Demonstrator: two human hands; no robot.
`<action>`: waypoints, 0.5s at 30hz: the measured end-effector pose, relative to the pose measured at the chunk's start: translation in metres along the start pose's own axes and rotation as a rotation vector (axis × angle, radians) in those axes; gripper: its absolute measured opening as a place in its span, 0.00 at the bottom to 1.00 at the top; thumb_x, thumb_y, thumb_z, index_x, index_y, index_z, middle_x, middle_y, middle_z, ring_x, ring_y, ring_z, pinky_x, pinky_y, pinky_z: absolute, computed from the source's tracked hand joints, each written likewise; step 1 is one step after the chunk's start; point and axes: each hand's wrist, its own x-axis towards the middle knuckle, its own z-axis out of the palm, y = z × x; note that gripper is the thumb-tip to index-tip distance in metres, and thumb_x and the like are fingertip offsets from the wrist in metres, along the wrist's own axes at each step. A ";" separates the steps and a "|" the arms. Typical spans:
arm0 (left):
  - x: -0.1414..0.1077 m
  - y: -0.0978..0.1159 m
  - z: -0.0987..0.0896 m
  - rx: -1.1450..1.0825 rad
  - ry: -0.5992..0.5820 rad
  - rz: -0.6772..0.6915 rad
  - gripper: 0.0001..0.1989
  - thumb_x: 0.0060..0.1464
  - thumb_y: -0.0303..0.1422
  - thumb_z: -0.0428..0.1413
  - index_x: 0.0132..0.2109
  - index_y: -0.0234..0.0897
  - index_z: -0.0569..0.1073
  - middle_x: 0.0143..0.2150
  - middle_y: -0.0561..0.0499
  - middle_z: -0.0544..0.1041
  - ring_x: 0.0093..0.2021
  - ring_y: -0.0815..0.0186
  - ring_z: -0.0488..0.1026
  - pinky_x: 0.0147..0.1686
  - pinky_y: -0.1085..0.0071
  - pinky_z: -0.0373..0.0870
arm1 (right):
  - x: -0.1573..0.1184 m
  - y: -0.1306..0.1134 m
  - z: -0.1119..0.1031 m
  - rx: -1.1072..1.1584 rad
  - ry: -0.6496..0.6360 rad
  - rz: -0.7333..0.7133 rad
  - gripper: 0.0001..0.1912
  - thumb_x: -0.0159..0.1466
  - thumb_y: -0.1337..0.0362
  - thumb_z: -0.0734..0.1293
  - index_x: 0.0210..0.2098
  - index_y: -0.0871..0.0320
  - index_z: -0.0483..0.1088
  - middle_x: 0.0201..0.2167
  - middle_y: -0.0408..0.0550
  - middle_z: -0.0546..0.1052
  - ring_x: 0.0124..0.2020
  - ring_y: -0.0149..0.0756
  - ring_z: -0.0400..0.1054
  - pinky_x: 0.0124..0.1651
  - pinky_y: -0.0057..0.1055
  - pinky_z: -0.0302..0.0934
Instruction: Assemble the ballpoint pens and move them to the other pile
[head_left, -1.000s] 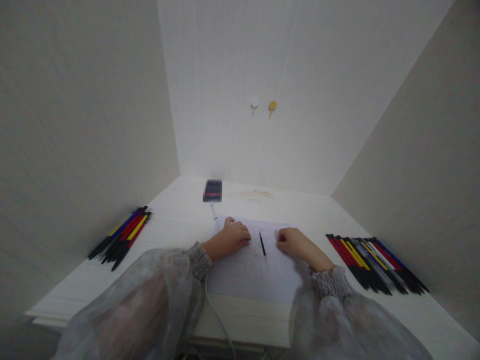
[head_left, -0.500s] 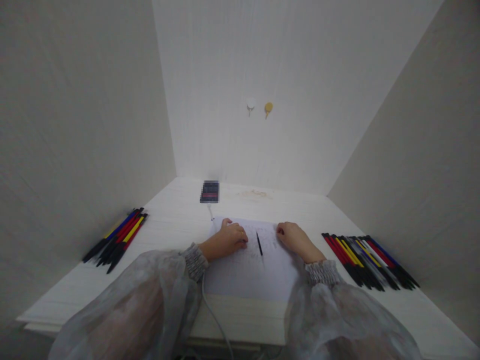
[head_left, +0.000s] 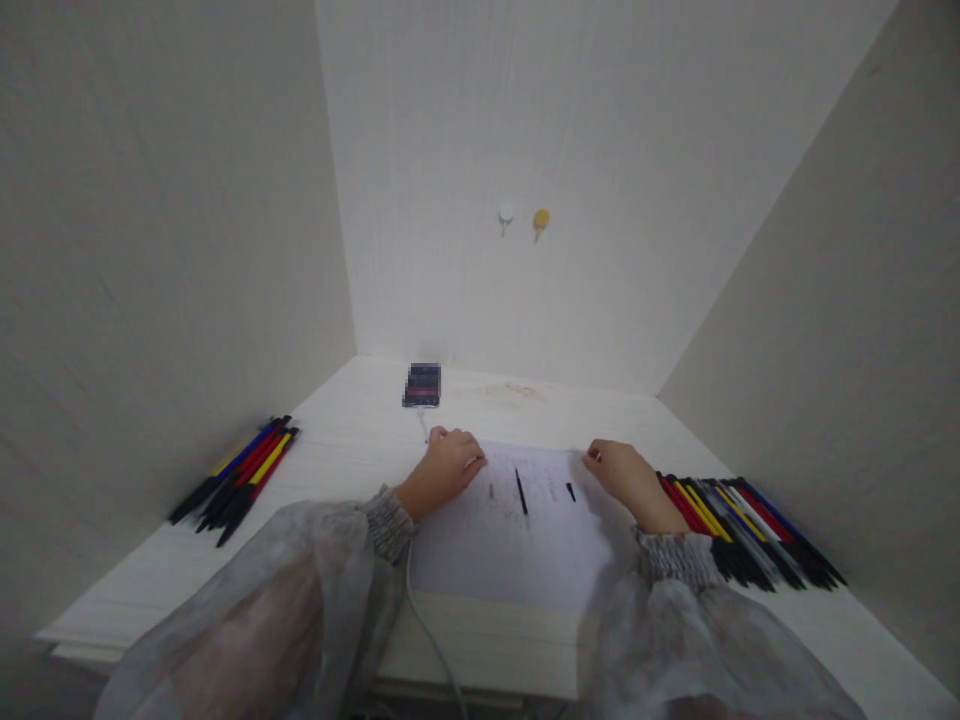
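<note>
A sheet of white paper (head_left: 510, 560) with faint marks lies in front of me. On its middle rests a thin black pen-like stick (head_left: 521, 492). My left hand (head_left: 448, 468) is over the paper's upper left part, fingers curled inward and tips close together; what they hold, if anything, is hidden. By the upper right corner, my right hand (head_left: 621, 478) has thumb and fingertips drawn together, their contents too small to make out. A small black piece (head_left: 571, 492), like a pen clip or cap, lies left of that hand. Near the left fingertips shows a tiny reddish spot (head_left: 491, 491).
Several coloured pens with black ends (head_left: 244, 470) lie at the left wall, more pens (head_left: 757, 530) at the right. A phone (head_left: 422, 385) with a white cable (head_left: 435, 640) lies at the back. Two small hooks (head_left: 541, 218) hang on the back wall.
My right hand has moved right, and the small black piece now shows on the paper. My left hand has shifted slightly up and left, uncovering the reddish spot. The black stick stays put.
</note>
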 end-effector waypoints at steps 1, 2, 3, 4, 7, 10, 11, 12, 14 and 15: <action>0.001 -0.002 -0.003 0.035 0.036 -0.080 0.11 0.53 0.35 0.45 0.32 0.37 0.71 0.35 0.49 0.73 0.39 0.65 0.66 0.41 0.63 0.50 | 0.001 0.003 0.001 -0.025 -0.016 0.031 0.13 0.56 0.61 0.57 0.33 0.60 0.70 0.33 0.55 0.73 0.37 0.39 0.66 0.34 0.29 0.54; 0.001 -0.004 -0.005 0.067 0.062 -0.155 0.12 0.53 0.35 0.45 0.32 0.36 0.71 0.35 0.48 0.72 0.39 0.64 0.66 0.40 0.63 0.51 | 0.002 0.005 0.002 -0.042 -0.044 0.040 0.13 0.55 0.60 0.58 0.33 0.60 0.69 0.34 0.55 0.73 0.37 0.39 0.66 0.33 0.29 0.55; 0.001 -0.006 -0.007 0.095 0.073 -0.218 0.12 0.52 0.35 0.45 0.31 0.35 0.71 0.34 0.47 0.72 0.38 0.64 0.66 0.39 0.64 0.53 | 0.002 0.007 0.004 -0.054 -0.077 0.037 0.12 0.54 0.61 0.59 0.33 0.60 0.69 0.34 0.55 0.73 0.36 0.40 0.66 0.33 0.30 0.55; 0.000 -0.008 -0.009 0.115 0.071 -0.267 0.13 0.52 0.37 0.45 0.30 0.34 0.71 0.33 0.47 0.72 0.36 0.64 0.66 0.37 0.65 0.54 | 0.003 0.008 0.006 -0.059 -0.107 0.026 0.11 0.53 0.62 0.60 0.32 0.61 0.69 0.34 0.55 0.73 0.36 0.40 0.66 0.32 0.29 0.55; -0.003 -0.010 -0.012 0.131 0.021 -0.350 0.17 0.52 0.42 0.44 0.29 0.34 0.69 0.29 0.46 0.71 0.31 0.65 0.67 0.33 0.69 0.57 | 0.005 0.009 0.012 -0.058 -0.151 -0.011 0.10 0.51 0.68 0.61 0.32 0.61 0.69 0.34 0.54 0.73 0.36 0.38 0.66 0.32 0.28 0.54; -0.005 -0.008 -0.014 0.128 -0.018 -0.423 0.20 0.51 0.45 0.42 0.29 0.34 0.68 0.27 0.47 0.71 0.28 0.65 0.67 0.29 0.70 0.58 | 0.007 0.011 0.015 -0.049 -0.163 -0.046 0.10 0.49 0.70 0.62 0.31 0.62 0.70 0.32 0.55 0.73 0.35 0.37 0.67 0.32 0.28 0.54; -0.006 -0.007 -0.015 0.132 -0.023 -0.450 0.20 0.51 0.46 0.42 0.29 0.35 0.68 0.27 0.48 0.71 0.28 0.65 0.67 0.28 0.71 0.58 | 0.007 0.011 0.016 -0.044 -0.162 -0.056 0.10 0.48 0.70 0.62 0.31 0.62 0.70 0.32 0.55 0.73 0.34 0.37 0.67 0.32 0.28 0.54; -0.006 -0.006 -0.015 0.136 -0.025 -0.474 0.19 0.51 0.46 0.42 0.29 0.35 0.68 0.27 0.48 0.71 0.28 0.65 0.67 0.27 0.71 0.58 | 0.007 0.012 0.016 -0.038 -0.157 -0.062 0.10 0.48 0.69 0.62 0.30 0.62 0.70 0.31 0.54 0.73 0.34 0.37 0.67 0.32 0.28 0.54; -0.005 -0.004 -0.016 0.140 -0.025 -0.502 0.18 0.50 0.46 0.43 0.30 0.35 0.68 0.27 0.49 0.71 0.28 0.65 0.68 0.27 0.71 0.58 | 0.006 0.011 0.015 -0.031 -0.145 -0.061 0.09 0.48 0.69 0.62 0.30 0.62 0.70 0.31 0.54 0.73 0.33 0.37 0.66 0.31 0.28 0.54; -0.005 -0.003 -0.017 0.138 -0.023 -0.505 0.17 0.50 0.45 0.44 0.30 0.35 0.68 0.27 0.49 0.71 0.28 0.65 0.68 0.27 0.71 0.58 | 0.005 0.010 0.013 -0.026 -0.127 -0.052 0.09 0.49 0.68 0.62 0.30 0.62 0.70 0.31 0.54 0.73 0.33 0.37 0.66 0.31 0.28 0.53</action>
